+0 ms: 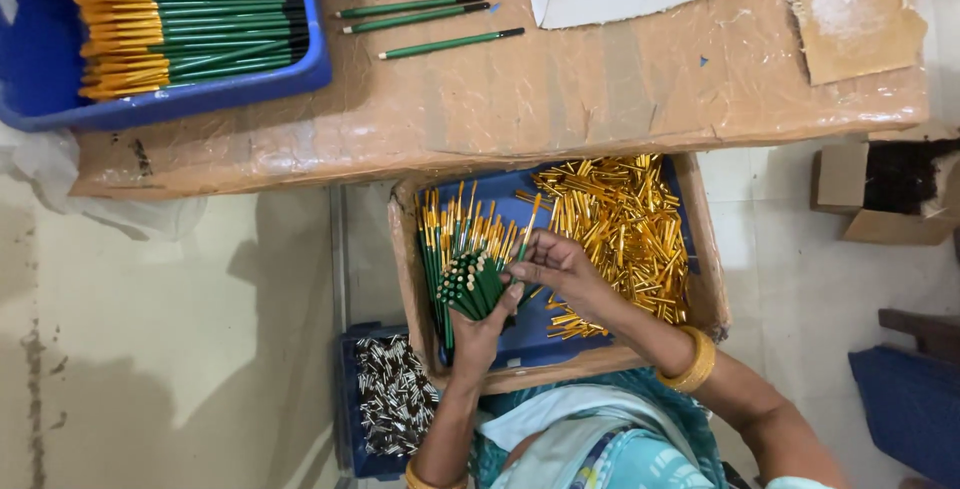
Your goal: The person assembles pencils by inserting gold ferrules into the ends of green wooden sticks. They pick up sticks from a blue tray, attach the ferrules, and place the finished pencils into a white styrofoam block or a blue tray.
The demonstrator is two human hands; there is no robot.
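The work in hand looks like fitting gold caps onto green sticks, one at a time. The left hand [482, 324] is closed around a bundle of sticks [470, 284], held upright over the box [705, 249] so their bare ends face up. The right hand [555, 264] pinches a single stick [530, 224] between thumb and fingertips, its gold-tipped end pointing up and away, just beside the bundle. The next move seems to call for a fine fingertip grip and a steady bundle, since the sticks sit tight together.

Both forearms reach forward from the body into the box, wrists bent inward so the hands meet; a bangle [692, 361] rides the right wrist. Loose gold caps [620, 224] lie heaped right of the hands. On the desk [560, 99] above, a blue tray [40, 59] holds finished sticks.
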